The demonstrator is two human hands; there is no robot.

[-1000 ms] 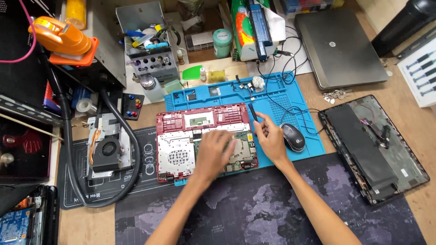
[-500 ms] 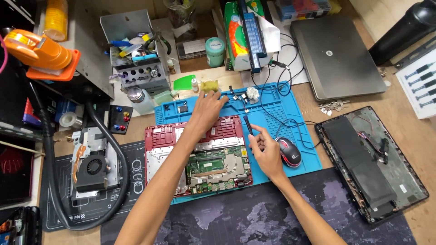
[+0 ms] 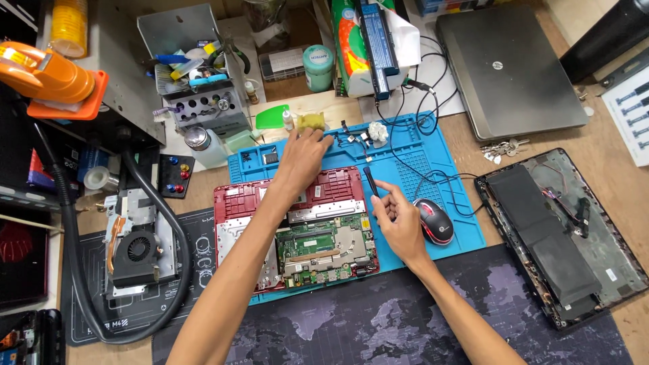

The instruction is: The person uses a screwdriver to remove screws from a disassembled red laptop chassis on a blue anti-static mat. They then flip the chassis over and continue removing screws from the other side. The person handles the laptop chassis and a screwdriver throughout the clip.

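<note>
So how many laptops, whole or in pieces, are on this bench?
3: an opened red laptop under the hands, a closed grey laptop at the top right, and a stripped black laptop shell at the right. Others may be hidden.

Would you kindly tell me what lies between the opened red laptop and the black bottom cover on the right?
In the head view, a black computer mouse sits on the blue mat, then bare wooden table.

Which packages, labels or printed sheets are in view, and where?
Bag: top centre, behind the blue mat; upright, green, orange and white.
Small tub: left of the bag; round, teal lid, label on its side.
Printed sheet: right edge; white, rows of dark screw pictures.
Screens: none lit.
</note>
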